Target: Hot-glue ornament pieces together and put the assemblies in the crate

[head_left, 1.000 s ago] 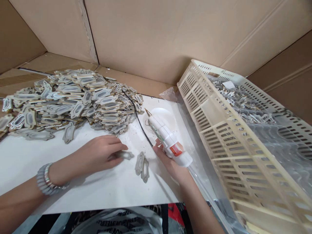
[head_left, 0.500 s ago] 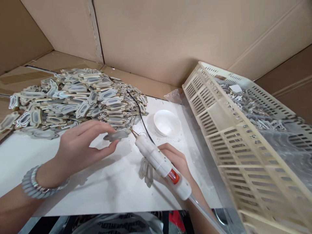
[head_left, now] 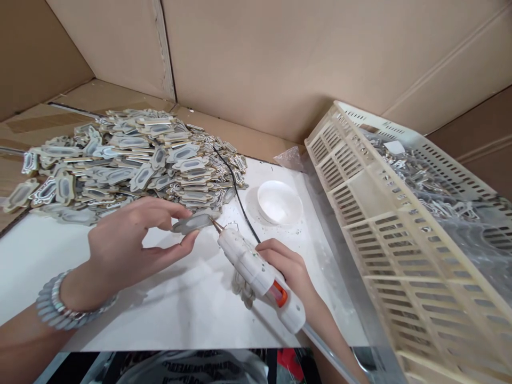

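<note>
While the left hand (head_left: 124, 250) pinches one grey oval-centred cutout piece (head_left: 191, 223) between thumb and fingers just above the white table (head_left: 172, 309), the right hand (head_left: 288, 269) is wrapped around one white glue gun (head_left: 260, 273), its nozzle touching that piece. Two more pieces (head_left: 244, 285) lie under the gun; one white bowl (head_left: 279, 202) sits between the large heap of pieces (head_left: 128, 160) and one cream slotted crate (head_left: 404, 234).
</note>
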`<state>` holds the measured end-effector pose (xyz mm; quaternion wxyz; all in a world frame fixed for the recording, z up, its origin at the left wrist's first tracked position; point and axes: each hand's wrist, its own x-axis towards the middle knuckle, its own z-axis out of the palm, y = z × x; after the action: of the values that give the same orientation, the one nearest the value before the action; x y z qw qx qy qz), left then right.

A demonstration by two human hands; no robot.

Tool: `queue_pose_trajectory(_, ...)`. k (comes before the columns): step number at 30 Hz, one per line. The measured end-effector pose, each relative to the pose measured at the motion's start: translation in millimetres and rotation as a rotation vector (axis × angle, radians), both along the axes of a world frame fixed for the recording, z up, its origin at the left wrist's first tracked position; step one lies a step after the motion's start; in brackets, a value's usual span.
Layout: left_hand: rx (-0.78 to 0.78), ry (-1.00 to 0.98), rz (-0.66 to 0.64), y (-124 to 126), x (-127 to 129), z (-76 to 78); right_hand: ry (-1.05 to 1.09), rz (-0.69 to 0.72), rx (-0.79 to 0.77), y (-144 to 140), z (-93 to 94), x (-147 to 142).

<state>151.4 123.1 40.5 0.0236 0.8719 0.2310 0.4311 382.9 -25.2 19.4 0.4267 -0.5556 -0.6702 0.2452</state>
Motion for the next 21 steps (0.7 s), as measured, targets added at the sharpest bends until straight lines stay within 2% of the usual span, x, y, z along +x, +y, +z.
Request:
queue_pose_trajectory(13, -0.034, 0.008, 0.026, -3.9, -2.3, 0.8, -0.036, -0.007, 0.003, 2.8, 9.9, -1.8)
queue_pose_trajectory(21, -0.12, -0.006, 0.07, -2.9, -8.6, -5.9, -0.004, -0.038, -0.01, 1.1, 2.0, -0.1)
